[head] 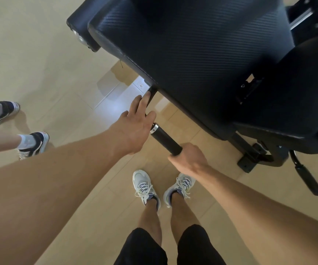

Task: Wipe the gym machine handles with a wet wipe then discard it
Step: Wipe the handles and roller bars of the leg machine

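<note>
head view: i take the black handle (165,139) as my landmark; it runs slantwise below the edge of the big black padded seat (202,54), with a silver cap at its upper end. my right hand (189,159) is wrapped around the lower end of the handle, fingers curled tight about the grip. my left hand (135,127) sits at the handle's upper end, just beside the silver cap, fingers held together and stretched toward the thin black bar (151,96) that rises from there to the seat's underside, fingertips touching it. i cannot tell whether a wet wipe lies under either hand; none shows. below the handle, my two pale laced shoes (144,186) stand on the beige tiled floor (39,54). far to the left of the handle, another person's dark-and-white sneakers (33,144) stand on the same floor. right of the handle, the machine's black frame foot (250,159) rests on the tiles.
</note>
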### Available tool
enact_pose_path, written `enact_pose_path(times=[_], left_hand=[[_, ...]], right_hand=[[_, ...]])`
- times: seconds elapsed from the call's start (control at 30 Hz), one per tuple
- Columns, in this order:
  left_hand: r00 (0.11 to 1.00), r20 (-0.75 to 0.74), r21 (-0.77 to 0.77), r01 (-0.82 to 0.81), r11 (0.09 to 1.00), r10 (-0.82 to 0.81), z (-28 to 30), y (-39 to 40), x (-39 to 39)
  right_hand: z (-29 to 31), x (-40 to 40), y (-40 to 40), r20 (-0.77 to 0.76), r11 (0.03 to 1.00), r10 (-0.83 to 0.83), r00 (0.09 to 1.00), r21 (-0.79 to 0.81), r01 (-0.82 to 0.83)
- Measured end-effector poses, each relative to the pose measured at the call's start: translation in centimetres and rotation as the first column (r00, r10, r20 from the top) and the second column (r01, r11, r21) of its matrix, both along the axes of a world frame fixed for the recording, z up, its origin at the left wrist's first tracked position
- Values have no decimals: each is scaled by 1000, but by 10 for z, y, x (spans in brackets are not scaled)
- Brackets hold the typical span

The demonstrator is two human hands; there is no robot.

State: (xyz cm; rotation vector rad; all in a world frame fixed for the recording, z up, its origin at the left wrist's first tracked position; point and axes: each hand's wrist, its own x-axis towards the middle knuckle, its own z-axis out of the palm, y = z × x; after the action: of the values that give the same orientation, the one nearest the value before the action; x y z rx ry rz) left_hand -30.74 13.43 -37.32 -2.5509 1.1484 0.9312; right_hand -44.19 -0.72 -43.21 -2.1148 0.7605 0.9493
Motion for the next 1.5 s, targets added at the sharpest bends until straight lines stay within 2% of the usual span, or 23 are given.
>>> enact_pose_path(times=[0.07,0.2,0.27,0.33,0.4,0.47,0.57,0.7,0.77,0.83,0.9,0.97,1.03,1.1,1.23,1.4,1.5], left_hand=[[1000,9,0,25,1000,-25,-1,-1,1],[999,24,21,40,999,-40,-4,-1,3],[999,21,26,29,999,-30,-3,-2,2],[1000,14,27,16,999,-16,-2,-1,-1],[1000,4,23,-5,1000,5,0,-1,-3],[1000,0,8,-22,1000,22,0,-2,-4],[1000,7,-8,-29,1000,29,0,-3,-2],[1000,24,16,2,1000,-2,-2,-2,0],[1000,28,28,3,1000,-3,-3,-1,1],[1000,14,32,-7,999,7,-1,-1,0],[1000,-3,24,-22,999,22,0,-4,-4],[999,-9,24,-39,999,39,1,-5,-6],[999,5,15,-42,999,42,2,-5,-6],[999,13,-3,-29,1000,29,1,-5,-5],[1000,29,6,1,1000,-2,-1,-4,-2],[999,5,-7,-35,999,35,-3,-2,-3],[998,-16,-33,-69,997,69,-4,-4,-6]], right_hand=[[4,35,8,38,983,-60,997,174,52],[13,82,22,180,950,-27,983,312,-31],[3,63,21,279,977,25,960,198,-83],[-11,16,12,333,990,138,933,-74,-120],[-19,-34,-3,248,967,175,953,-228,-118],[-20,-56,-15,139,968,116,983,-236,-80],[-12,-20,-6,166,989,97,981,-129,-76],[10,66,24,222,987,22,975,150,-56],[13,73,22,216,959,-32,976,282,-31],[8,49,7,189,946,-43,981,323,-21],[1,12,-10,124,967,15,992,249,-46],[-1,-14,-14,101,993,107,989,33,-111],[2,-5,0,168,989,93,981,-126,-72],[7,29,21,270,995,17,963,-102,11],[8,74,35,296,999,35,954,-2,-36],[-8,-4,-2,180,989,129,975,-89,-114],[-5,-33,-13,105,986,104,989,-142,-88]])
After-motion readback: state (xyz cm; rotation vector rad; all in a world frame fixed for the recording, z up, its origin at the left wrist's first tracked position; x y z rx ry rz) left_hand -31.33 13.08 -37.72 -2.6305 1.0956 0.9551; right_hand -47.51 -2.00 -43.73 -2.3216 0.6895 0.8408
